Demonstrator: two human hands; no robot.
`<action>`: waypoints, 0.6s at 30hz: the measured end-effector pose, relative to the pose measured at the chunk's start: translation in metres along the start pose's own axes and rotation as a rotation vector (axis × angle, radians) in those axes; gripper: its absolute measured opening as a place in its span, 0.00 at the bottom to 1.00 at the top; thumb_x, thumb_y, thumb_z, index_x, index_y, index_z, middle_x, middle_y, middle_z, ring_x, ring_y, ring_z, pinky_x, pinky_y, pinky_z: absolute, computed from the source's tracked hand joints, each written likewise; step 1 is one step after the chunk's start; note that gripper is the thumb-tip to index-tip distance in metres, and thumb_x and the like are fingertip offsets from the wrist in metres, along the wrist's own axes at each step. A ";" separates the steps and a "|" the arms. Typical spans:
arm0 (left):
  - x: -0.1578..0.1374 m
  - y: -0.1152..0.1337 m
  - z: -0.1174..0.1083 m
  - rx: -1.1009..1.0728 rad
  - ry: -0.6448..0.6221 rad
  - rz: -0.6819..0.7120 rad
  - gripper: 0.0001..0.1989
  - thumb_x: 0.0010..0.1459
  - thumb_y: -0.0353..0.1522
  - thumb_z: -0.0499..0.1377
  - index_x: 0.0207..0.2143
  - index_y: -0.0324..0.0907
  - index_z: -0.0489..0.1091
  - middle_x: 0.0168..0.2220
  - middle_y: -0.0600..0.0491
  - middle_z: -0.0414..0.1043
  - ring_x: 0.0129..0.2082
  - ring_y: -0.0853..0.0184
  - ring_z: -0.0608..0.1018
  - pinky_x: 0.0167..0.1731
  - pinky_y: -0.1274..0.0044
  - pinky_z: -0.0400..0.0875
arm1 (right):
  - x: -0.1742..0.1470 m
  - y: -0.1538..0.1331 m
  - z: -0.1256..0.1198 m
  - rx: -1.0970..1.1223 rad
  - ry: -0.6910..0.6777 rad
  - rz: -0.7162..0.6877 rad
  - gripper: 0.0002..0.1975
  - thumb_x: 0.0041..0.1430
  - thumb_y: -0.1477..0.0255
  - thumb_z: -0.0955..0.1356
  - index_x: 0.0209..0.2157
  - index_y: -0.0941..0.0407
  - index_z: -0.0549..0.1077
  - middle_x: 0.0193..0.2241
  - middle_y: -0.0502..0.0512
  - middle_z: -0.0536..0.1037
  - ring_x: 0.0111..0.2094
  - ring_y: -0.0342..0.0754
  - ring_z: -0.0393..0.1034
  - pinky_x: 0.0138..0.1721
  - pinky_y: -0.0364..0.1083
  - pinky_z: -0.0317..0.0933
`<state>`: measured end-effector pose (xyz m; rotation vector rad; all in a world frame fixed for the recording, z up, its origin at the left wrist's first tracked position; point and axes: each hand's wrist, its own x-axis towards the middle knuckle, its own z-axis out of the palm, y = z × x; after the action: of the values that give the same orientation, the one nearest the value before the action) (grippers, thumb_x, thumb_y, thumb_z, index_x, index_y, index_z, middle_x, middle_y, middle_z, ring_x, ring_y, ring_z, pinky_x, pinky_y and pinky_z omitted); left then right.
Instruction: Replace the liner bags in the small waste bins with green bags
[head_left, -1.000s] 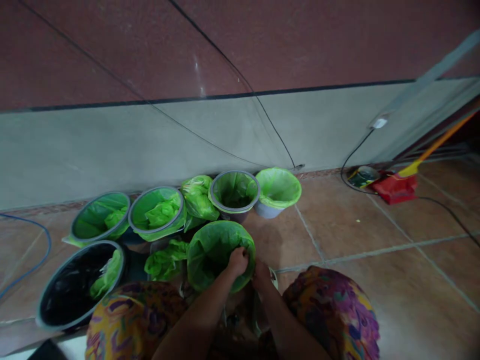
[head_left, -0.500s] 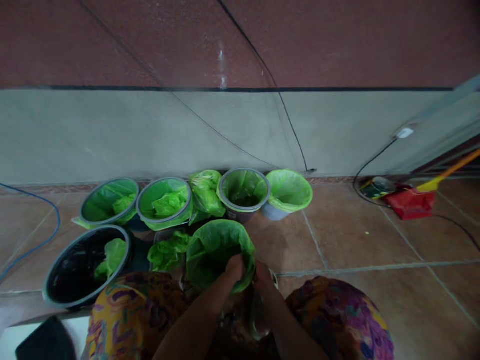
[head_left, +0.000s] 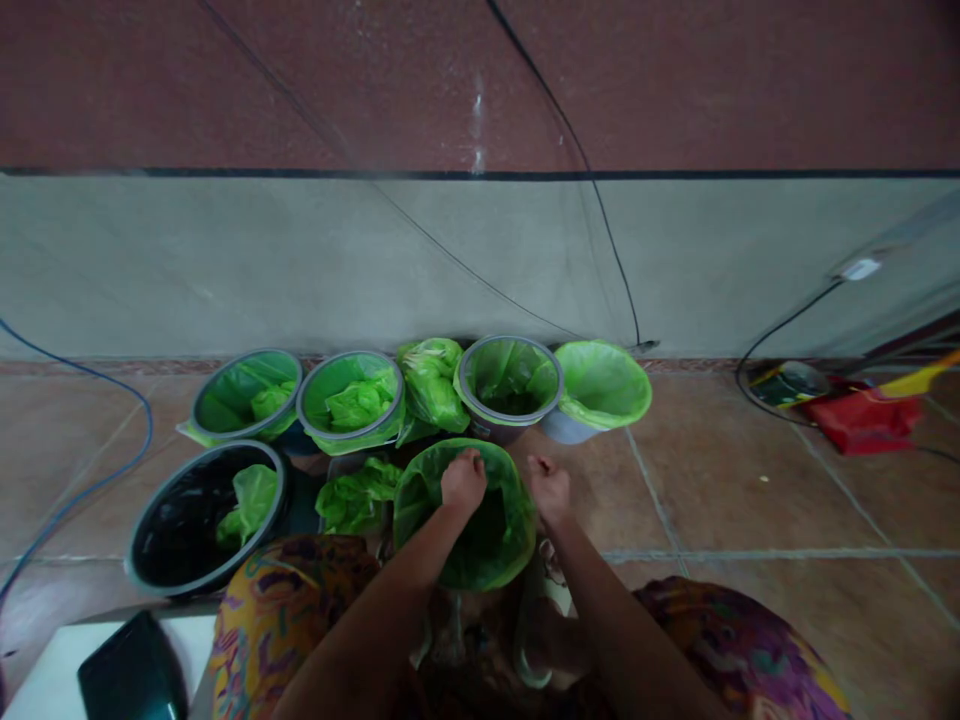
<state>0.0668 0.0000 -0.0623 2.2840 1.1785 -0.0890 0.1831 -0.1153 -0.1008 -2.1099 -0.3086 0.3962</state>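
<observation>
Between my knees stands a bin [head_left: 480, 575] lined with a light green plastic bag [head_left: 420, 490], its edge folded out over the rim. My left hand [head_left: 465, 481] is closed, held over the bin's mouth close to the far rim. Just outside the right side of the rim is my right hand [head_left: 550, 487], its fingers curled in. What either hand grips, if anything, is too small and blurred to make out. Dark shadow fills the inside of the bag.
Along the wall stand several lined bins, among them a grey-rimmed bin [head_left: 510, 411] and a pale bin [head_left: 600, 385]. A large black-lined bin [head_left: 142, 500] and a crumpled green bag [head_left: 360, 495] are on the left. A red dustpan [head_left: 862, 418] lies far right; a blue cable [head_left: 142, 450] runs left.
My hands have come apart from the bin's right rim: the left went forward over the mouth, the right forward and outward. The bin's opening is more centred and shows wider. The view shifted slightly.
</observation>
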 end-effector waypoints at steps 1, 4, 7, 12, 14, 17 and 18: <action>0.008 0.001 -0.008 0.009 0.044 0.024 0.15 0.64 0.31 0.48 0.51 0.40 0.68 0.49 0.45 0.73 0.49 0.62 0.75 0.50 0.73 0.68 | 0.003 -0.006 0.005 -0.032 -0.056 -0.020 0.21 0.54 0.58 0.63 0.37 0.60 0.78 0.33 0.62 0.81 0.34 0.52 0.74 0.37 0.46 0.65; 0.026 0.000 -0.024 0.096 0.067 0.128 0.18 0.60 0.28 0.53 0.53 0.40 0.64 0.53 0.44 0.68 0.52 0.63 0.73 0.51 0.75 0.67 | 0.003 -0.015 0.018 -0.229 -0.149 -0.080 0.17 0.51 0.62 0.68 0.38 0.58 0.77 0.34 0.58 0.80 0.34 0.50 0.74 0.37 0.44 0.63; 0.037 -0.009 -0.027 0.235 -0.031 0.182 0.20 0.56 0.24 0.52 0.52 0.38 0.64 0.53 0.43 0.66 0.50 0.62 0.73 0.49 0.74 0.68 | -0.004 -0.010 0.026 -0.394 -0.160 -0.145 0.10 0.53 0.71 0.66 0.35 0.58 0.76 0.32 0.57 0.79 0.33 0.47 0.72 0.36 0.43 0.60; 0.047 -0.027 -0.026 0.350 -0.102 0.206 0.18 0.58 0.21 0.48 0.50 0.37 0.66 0.50 0.42 0.68 0.46 0.64 0.76 0.46 0.75 0.71 | -0.010 0.006 0.025 -0.422 -0.135 -0.316 0.11 0.57 0.74 0.61 0.31 0.57 0.75 0.32 0.54 0.75 0.31 0.43 0.68 0.34 0.40 0.57; 0.049 -0.032 -0.028 0.367 -0.116 0.227 0.17 0.59 0.21 0.48 0.49 0.37 0.67 0.50 0.42 0.68 0.47 0.63 0.76 0.47 0.74 0.71 | -0.009 0.011 0.022 -0.460 -0.161 -0.378 0.12 0.59 0.74 0.61 0.30 0.57 0.75 0.33 0.54 0.74 0.32 0.42 0.67 0.35 0.40 0.57; 0.049 -0.034 -0.030 0.371 -0.174 0.247 0.17 0.59 0.21 0.48 0.48 0.37 0.69 0.53 0.40 0.67 0.49 0.60 0.76 0.48 0.70 0.71 | -0.009 0.014 0.020 -0.576 -0.262 -0.453 0.14 0.61 0.75 0.60 0.31 0.57 0.76 0.35 0.56 0.74 0.36 0.44 0.68 0.38 0.40 0.57; 0.048 -0.033 -0.030 0.366 -0.195 0.241 0.17 0.59 0.21 0.48 0.47 0.36 0.70 0.54 0.39 0.67 0.49 0.59 0.76 0.49 0.68 0.71 | -0.010 0.014 0.021 -0.633 -0.295 -0.467 0.14 0.61 0.75 0.60 0.31 0.58 0.76 0.36 0.57 0.74 0.38 0.45 0.68 0.40 0.41 0.58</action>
<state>0.0649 0.0656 -0.0667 2.6442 0.8332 -0.4587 0.1667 -0.1106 -0.1220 -2.4768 -1.2039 0.3556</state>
